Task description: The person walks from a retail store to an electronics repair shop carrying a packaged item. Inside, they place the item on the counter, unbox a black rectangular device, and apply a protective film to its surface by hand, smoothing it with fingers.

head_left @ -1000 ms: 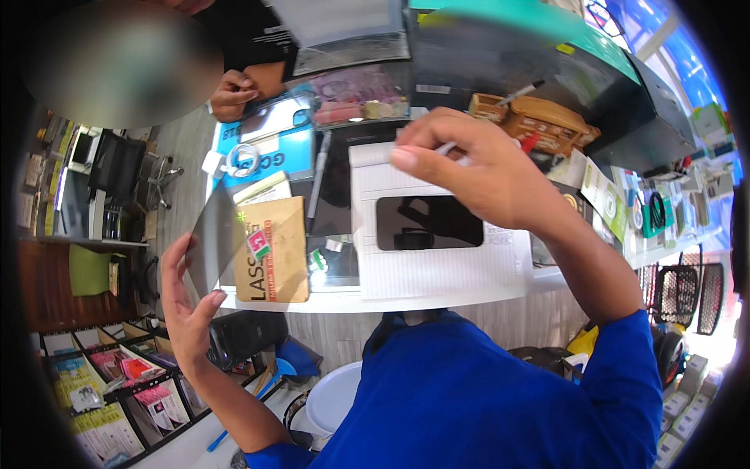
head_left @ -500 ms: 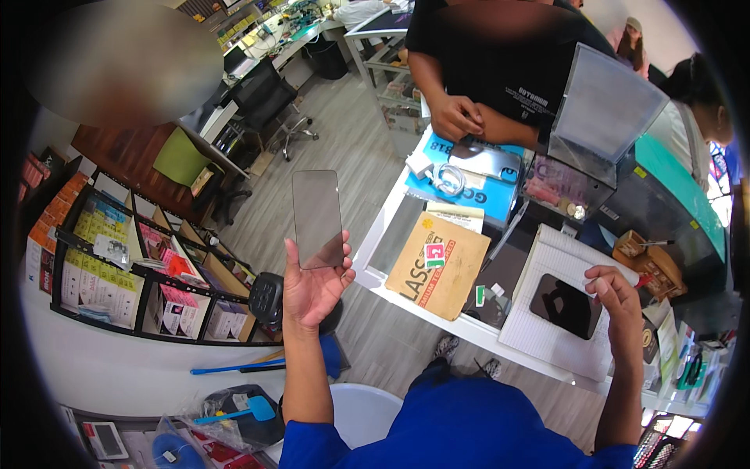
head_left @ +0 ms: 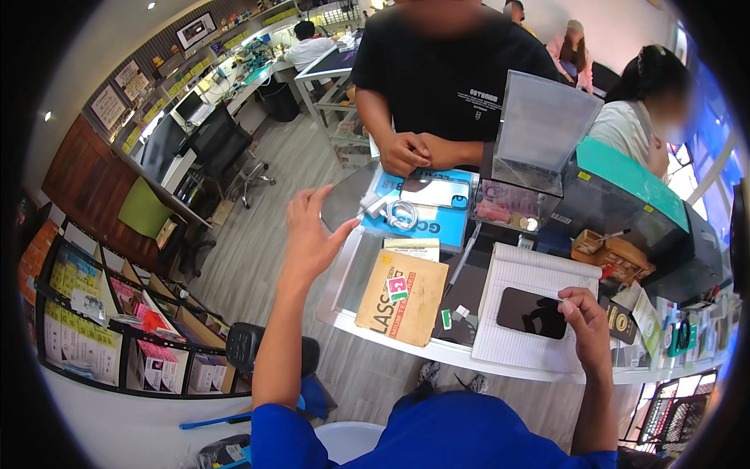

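My left hand (head_left: pixel 306 238) is raised over the counter's left side, pinching a thin tinted glass screen protector (head_left: pixel 349 195) between thumb and fingers. The protector tilts toward a person in a black shirt across the counter. My right hand (head_left: pixel 587 327) is closed at the right end of a black smartphone (head_left: pixel 513 311), its fingertips pinched together; what they hold, if anything, is too small to make out. Dark-screened and face up, the phone lies on an open lined notebook (head_left: pixel 491 338). A brown cardboard screen-protector package (head_left: pixel 418 301) lies left of the notebook.
A blue box (head_left: pixel 441 216) carries another phone (head_left: pixel 437 193) and a coiled white cable (head_left: pixel 402 214). Beside it stands a clear lidded cash box (head_left: pixel 508 205). The other person's hands (head_left: pixel 406 154) rest together at the far edge. Shelves (head_left: pixel 117 348) stand at left.
My left hand has carried the screen protector forward, from over the floor to the counter's far left. The head view has tilted up. My right hand stays beside the phone.
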`<control>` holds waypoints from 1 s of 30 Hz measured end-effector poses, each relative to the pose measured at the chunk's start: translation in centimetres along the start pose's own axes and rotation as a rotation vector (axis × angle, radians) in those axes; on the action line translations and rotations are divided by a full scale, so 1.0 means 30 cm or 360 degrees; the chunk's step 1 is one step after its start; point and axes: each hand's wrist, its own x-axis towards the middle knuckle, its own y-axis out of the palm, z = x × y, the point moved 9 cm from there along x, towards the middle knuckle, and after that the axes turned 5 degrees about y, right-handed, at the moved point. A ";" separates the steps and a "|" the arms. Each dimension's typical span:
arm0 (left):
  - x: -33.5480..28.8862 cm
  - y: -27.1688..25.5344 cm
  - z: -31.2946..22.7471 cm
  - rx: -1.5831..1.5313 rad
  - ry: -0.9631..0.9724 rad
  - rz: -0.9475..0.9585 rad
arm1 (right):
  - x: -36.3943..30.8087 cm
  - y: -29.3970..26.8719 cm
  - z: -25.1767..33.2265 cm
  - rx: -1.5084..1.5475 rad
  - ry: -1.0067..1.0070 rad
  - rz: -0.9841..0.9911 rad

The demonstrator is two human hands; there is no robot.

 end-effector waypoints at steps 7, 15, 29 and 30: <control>0.077 -0.032 -0.175 0.0368 0.0595 -0.0353 | -0.050 -0.059 -0.029 -0.0003 -0.0045 -0.0166; 0.170 -0.015 -0.240 0.0263 0.0594 -0.0355 | -0.073 -0.096 -0.053 0.0002 -0.0063 -0.0217; 0.231 0.467 -0.164 -0.0067 0.0048 0.0610 | -0.077 -0.074 -0.063 0.0031 -0.0010 -0.0170; 0.230 0.479 -0.163 -0.0059 0.0042 0.0628 | -0.079 -0.080 -0.066 0.0017 -0.0028 -0.0166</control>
